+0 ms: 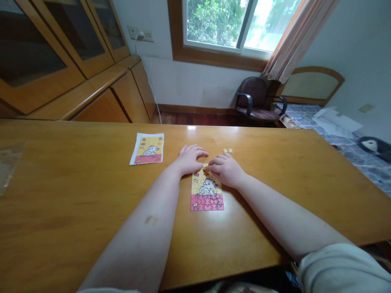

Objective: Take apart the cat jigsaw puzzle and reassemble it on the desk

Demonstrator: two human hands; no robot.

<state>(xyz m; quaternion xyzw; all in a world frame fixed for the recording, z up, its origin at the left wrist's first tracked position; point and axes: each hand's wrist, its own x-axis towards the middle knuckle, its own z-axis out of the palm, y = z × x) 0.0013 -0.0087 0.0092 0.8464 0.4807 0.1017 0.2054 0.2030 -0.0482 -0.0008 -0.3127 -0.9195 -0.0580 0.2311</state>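
Observation:
A nearly assembled jigsaw puzzle (207,191) with a yellow and pink cartoon picture lies flat on the wooden desk (76,162), directly below my hands. My left hand (190,159) rests palm down just above the puzzle's top edge, fingers spread and pointing right. My right hand (226,170) has its fingertips curled on the puzzle's top edge, beside a loose yellow piece (205,166). I cannot tell whether they pinch it. Two loose pieces (227,150) lie beyond my right hand. A printed picture card (147,149) lies further left.
A clear plastic sheet (9,167) lies at the desk's left edge. Beyond the far edge stand wooden cabinets (100,81) and a dark office chair (256,99). A bed (345,142) with papers and a plush toy lies to the right.

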